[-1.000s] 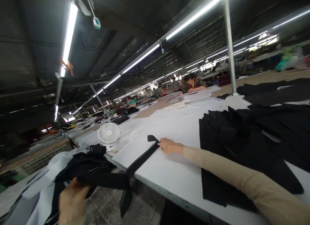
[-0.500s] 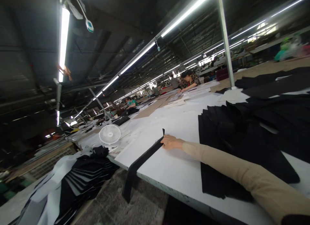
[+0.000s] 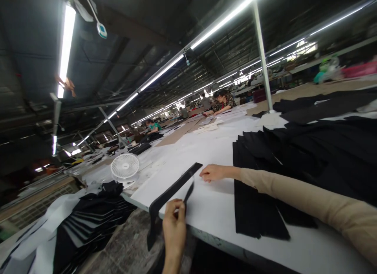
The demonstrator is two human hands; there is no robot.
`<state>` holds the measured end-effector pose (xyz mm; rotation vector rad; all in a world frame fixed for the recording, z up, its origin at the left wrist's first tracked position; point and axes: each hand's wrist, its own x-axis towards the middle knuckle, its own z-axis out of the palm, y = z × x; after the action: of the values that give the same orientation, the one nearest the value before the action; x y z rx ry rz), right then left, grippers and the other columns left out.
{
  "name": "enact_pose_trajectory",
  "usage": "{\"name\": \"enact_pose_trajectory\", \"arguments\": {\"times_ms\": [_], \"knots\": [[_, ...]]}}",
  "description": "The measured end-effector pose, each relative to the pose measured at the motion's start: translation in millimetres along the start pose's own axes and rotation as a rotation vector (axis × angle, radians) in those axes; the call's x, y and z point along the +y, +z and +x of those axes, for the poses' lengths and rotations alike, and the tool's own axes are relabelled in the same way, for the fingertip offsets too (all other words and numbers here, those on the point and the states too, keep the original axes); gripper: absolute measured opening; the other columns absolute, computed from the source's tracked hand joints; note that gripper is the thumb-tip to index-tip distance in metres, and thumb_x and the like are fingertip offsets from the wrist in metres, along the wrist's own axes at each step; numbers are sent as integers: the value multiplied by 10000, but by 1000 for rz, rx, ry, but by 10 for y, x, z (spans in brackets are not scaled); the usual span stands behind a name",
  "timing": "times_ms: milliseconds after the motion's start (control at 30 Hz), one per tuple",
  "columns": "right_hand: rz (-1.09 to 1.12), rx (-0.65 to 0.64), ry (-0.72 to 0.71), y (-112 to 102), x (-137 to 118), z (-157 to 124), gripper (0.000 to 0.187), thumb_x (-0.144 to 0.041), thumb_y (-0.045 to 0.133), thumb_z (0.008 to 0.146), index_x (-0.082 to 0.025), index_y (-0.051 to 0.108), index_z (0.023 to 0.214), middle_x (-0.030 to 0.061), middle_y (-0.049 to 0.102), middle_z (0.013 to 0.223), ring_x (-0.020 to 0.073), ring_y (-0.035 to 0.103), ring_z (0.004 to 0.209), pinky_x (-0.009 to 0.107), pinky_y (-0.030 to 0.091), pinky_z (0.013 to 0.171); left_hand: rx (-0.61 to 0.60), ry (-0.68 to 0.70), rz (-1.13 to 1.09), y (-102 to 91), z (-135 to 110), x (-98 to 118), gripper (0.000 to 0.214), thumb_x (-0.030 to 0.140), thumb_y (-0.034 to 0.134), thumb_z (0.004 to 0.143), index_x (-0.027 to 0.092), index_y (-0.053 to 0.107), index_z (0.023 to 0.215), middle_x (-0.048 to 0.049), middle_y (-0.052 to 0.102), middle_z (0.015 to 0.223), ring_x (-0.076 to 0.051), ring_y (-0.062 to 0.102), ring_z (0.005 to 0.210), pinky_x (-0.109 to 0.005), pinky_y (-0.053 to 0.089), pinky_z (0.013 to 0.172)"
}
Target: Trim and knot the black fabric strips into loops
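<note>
My left hand (image 3: 174, 223) is at the front edge of the white table, its thumb and fingers pinched on a narrow black fabric strip (image 3: 189, 191) that points up and away. Beyond it, my right hand (image 3: 214, 173) hovers low over the tabletop with fingers drawn together; whether anything is in them is hidden. A longer black fabric band (image 3: 176, 184) lies across the white surface to the left of both hands, one end hanging over the table edge. Under my right forearm, black fabric pieces (image 3: 259, 211) lie fanned out.
A small white fan (image 3: 125, 166) stands at the table's left edge. Stacked black and white cloth (image 3: 88, 223) lies lower left. A metal post (image 3: 263, 57) rises from the table at the back right. A person in a patterned top (image 3: 224, 103) works farther along.
My left hand has come into view with a narrow black strip. My right hand has let go of the long band, which now lies flatter on the table. The whole view has shifted slightly.
</note>
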<state>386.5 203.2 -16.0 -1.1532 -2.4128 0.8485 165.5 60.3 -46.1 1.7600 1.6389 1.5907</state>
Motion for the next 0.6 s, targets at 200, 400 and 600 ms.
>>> {"name": "enact_pose_trajectory", "arguments": {"times_ms": [200, 400, 600], "knots": [[568, -151, 227, -194, 105, -267, 895, -742, 119, 837, -31, 524, 1200, 200, 666, 964, 194, 633, 792, 254, 460, 588, -167, 287, 252, 575, -130, 357, 196, 191, 425, 848, 187, 608, 778, -88, 583, 968, -220, 581, 924, -371, 470, 815], [238, -184, 116, -290, 56, -383, 701, -205, 723, 609, -73, 496, 1259, 126, 624, 1087, 172, 598, 853, 233, 470, 660, -227, 274, 238, 438, -112, 284, 197, 287, 517, 830, 185, 685, 852, -101, 631, 978, -263, 574, 973, -440, 452, 885], [52, -161, 93, -283, 31, -361, 581, -121, 673, 605, -84, 575, 1176, 80, 642, 1015, 179, 591, 858, 236, 462, 690, 165, -154, -514, 60, 228, 283, 274, 431, 609, 759, 164, 654, 805, -52, 667, 895, -179, 634, 758, -340, 526, 701]]}}
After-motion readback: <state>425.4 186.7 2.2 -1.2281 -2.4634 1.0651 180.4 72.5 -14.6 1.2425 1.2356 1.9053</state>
